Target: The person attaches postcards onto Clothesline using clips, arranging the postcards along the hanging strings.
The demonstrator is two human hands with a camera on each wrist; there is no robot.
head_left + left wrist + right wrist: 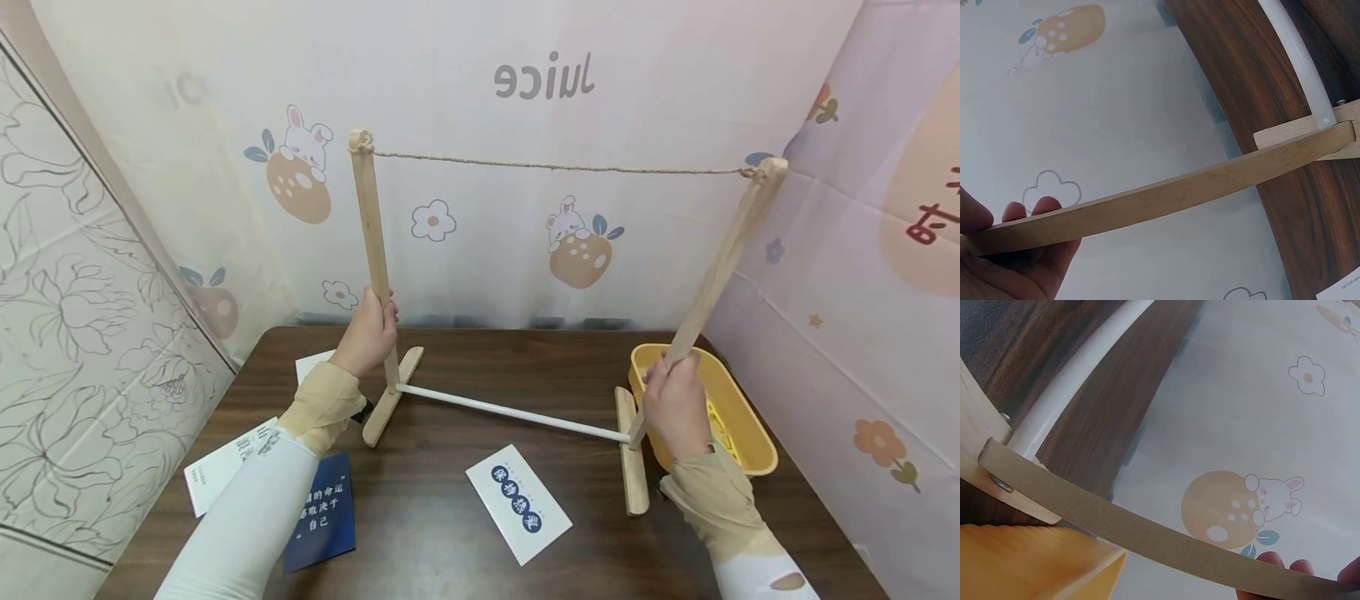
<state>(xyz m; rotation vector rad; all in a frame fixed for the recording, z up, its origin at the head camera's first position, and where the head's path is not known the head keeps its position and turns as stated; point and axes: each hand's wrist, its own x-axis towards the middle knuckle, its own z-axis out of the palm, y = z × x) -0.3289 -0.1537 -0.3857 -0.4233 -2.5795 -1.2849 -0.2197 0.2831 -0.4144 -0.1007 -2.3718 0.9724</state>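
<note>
A small wooden rack stands on the table, with a twine cord point(555, 167) strung between the tops of its two posts. My left hand point(367, 333) grips the left wooden post point(369, 208) partway up; the left wrist view shows fingers point(1046, 204) curled round it. On the other side, my right hand point(677, 406) holds the lower part of the right wooden post point(723, 267), which leans outward. A white rod point(510, 411) joins the posts low down. Flat wooden feet point(392, 397) carry both posts.
Behind the right foot sits a yellow plastic basket point(763, 454). A white card point(519, 504) with blue lettering lies at the front middle. By my left forearm are a dark blue card point(330, 521) and white cards point(217, 475). Printed curtains point(480, 250) hang behind the table.
</note>
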